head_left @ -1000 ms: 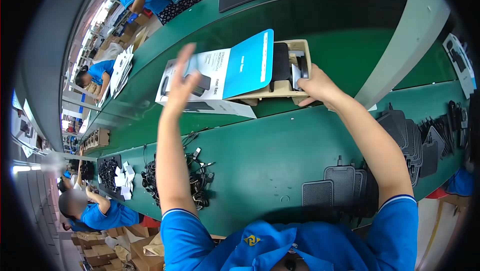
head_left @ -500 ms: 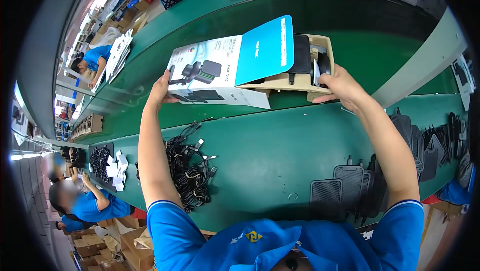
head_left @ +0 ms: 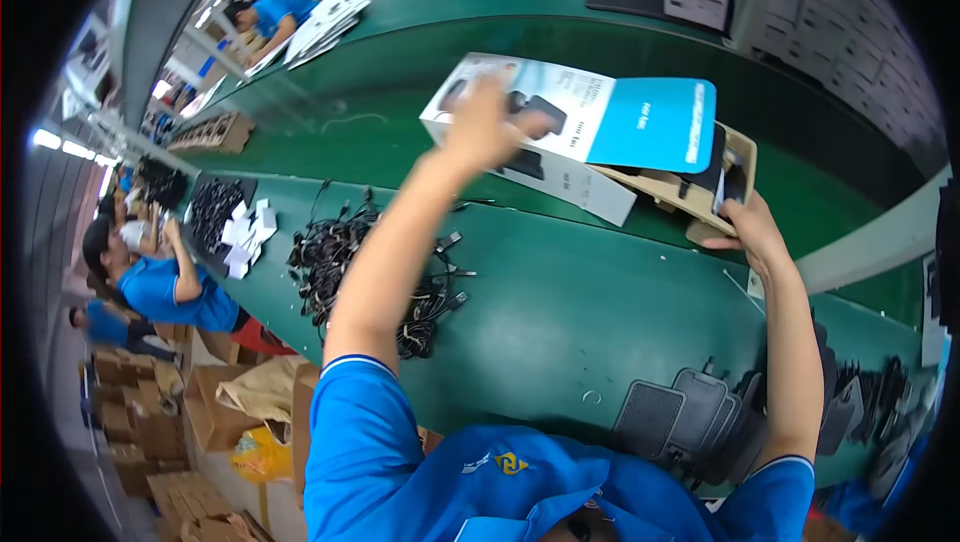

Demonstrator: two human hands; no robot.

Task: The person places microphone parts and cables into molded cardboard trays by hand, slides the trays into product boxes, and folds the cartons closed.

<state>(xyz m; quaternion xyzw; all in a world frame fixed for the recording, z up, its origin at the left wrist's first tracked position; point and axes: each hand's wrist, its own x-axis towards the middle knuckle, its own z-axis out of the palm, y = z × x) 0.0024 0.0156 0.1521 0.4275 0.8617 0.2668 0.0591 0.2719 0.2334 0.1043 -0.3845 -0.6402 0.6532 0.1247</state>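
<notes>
A white printed carton (head_left: 575, 102) with a raised blue flap (head_left: 655, 122) lies tilted on the far part of the green bench. From its right end sticks out a tan moulded tray (head_left: 738, 147) holding black parts. My right hand (head_left: 757, 234) grips the tray's outer end, thumb at its inside and fingers beneath. Over the carton's picture side is my left hand (head_left: 487, 127), blurred by motion, fingers apart and holding nothing; whether it touches the carton I cannot tell.
A heap of black cables (head_left: 345, 252) lies left of centre, and dark mesh-faced panels (head_left: 650, 417) lie at the near right. White slips (head_left: 245, 237) sit farther left. A pale post (head_left: 880, 232) rises at right. A co-worker in blue (head_left: 170, 287) is at the left.
My left hand has let go of the carton's left end and moved over its printed top. My right hand still holds the tray end. The view has turned, shifting the carton right in frame.
</notes>
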